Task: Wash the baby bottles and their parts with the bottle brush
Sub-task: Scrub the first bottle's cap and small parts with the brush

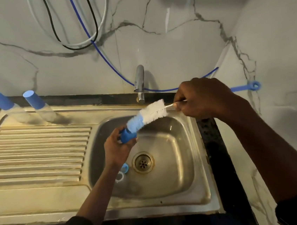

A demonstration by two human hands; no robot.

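- The left hand (118,148) is curled round a short blue part (127,135), a cap or a collar, I cannot tell which. It holds the part over the basin with the opening turned up and to the right.
- The right hand (203,99) pinches the bottle brush (149,113) on its thin stem just behind the bristles. The fingers are closed, and the blue looped handle end (254,85) sticks out well beyond the wrist.
- The key relation is that the brush's long axis runs from upper right down to lower left, in line with the part's opening. The blue bristle tip touches or just enters the part, and the white bristles are outside it.
- The left hand is nearer the part and the right hand drives the brush. As I judge it, the next stroke is a push down and left along that axis.
- Below the hands is the steel sink (195,162) with its drain (143,162). Small loose parts (122,173), one blue and one whitish, lie just beside the drain on its left.
- The tap (139,80) stands behind the basin, and no water is visibly running.
- On the ribbed drainboard (38,157), well apart to the left, stand one baby bottle (6,107) and a second bottle (38,105), both with blue caps.
- The dark surface (213,142) frames the sink. A veined wall (172,36) rises behind it, carrying a blue hose (105,60) and looped cables (82,44).
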